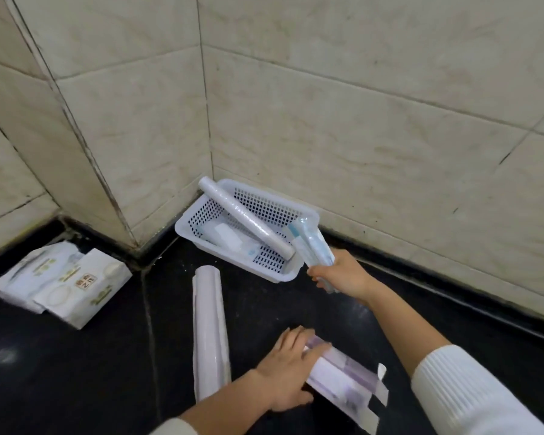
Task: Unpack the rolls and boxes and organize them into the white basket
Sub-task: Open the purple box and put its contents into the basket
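Over the basket's [201, 229] near corner, the right hand [339, 274] clamps a blue-white pack [311, 243], its long axis tilted up toward the wall. Inside, one roll [245, 218] leans diagonally, top end over the far rim, with a flat packet [228, 240] beneath. Left hand [288, 368] presses on an opened purple box [343, 378]. Another roll [209, 334] lies on the dark counter, pointing away. White packs [66, 281] sit left; print unreadable.
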The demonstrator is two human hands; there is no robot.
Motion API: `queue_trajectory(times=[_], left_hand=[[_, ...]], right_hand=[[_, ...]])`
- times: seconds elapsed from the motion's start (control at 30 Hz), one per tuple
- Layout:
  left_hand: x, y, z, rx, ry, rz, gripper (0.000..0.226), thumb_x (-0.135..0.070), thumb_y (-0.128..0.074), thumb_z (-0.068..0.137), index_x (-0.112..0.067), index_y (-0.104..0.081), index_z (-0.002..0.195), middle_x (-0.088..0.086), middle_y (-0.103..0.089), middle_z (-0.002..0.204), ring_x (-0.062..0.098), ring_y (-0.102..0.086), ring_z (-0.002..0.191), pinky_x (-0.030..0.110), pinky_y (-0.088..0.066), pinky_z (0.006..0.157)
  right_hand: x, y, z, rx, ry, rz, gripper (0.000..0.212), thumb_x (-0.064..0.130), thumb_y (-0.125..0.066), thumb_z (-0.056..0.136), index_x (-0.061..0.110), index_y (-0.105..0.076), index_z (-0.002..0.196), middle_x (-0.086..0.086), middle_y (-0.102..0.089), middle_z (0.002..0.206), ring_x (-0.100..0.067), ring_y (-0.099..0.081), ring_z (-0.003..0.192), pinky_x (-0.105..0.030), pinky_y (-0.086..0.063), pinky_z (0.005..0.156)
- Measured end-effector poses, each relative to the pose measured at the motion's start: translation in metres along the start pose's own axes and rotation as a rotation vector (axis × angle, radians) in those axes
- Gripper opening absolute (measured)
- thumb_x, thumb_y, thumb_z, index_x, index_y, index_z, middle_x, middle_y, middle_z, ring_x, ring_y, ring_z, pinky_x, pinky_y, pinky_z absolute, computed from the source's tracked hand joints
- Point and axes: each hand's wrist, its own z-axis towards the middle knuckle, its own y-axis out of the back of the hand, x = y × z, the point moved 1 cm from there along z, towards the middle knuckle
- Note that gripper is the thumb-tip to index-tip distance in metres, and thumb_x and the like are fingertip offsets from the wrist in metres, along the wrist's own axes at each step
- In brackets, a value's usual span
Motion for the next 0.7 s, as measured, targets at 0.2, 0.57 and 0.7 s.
queue_trajectory(times=[0.2, 0.57, 0.7], left_hand=[[0.046, 0.048, -0.011, -0.192, 0.014, -0.241, 0.082, -0.037, -0.054, 0.077, -0.039, -0.013, 0.148, -0.002, -0.01, 0.156, 0.014, -0.003, 0.144, 0.037, -0.009, 0.118], [0.18, 0.08, -0.005, -0.619, 0.525, -0.013, 0.051, -0.033, -0.036, 0.101, -0.01, -0.035, 0.147, 0.014, -0.034, 0.152, 0.029, -0.022, 0.145, 0.041, -0.013, 0.12], [0.183, 0.077, -0.003, -0.581, 0.51, -0.056, 0.057, -0.04, -0.032, 0.101, -0.015, -0.022, 0.152, 0.009, -0.021, 0.159, 0.023, -0.005, 0.149, 0.035, -0.008, 0.12]], right_hand=[[0.021, -0.006, 0.051, -0.006, 0.114, -0.289, 0.01, 0.011, -0.065, 0.075, 0.012, -0.063, 0.085, -0.005, -0.063, 0.075, -0.022, -0.06, 0.065, -0.037, -0.051, 0.061], [0.033, -0.084, 0.122, 0.213, 0.098, -0.909, 0.051, 0.034, -0.068, 0.08, 0.019, -0.052, 0.126, -0.002, -0.062, 0.1, -0.021, -0.061, 0.085, -0.032, -0.05, 0.067], [0.032, -0.079, 0.131, 0.242, 0.089, -0.898, 0.061, 0.047, -0.071, 0.077, 0.018, -0.05, 0.127, 0.0, -0.06, 0.1, -0.019, -0.057, 0.082, -0.029, -0.045, 0.065]])
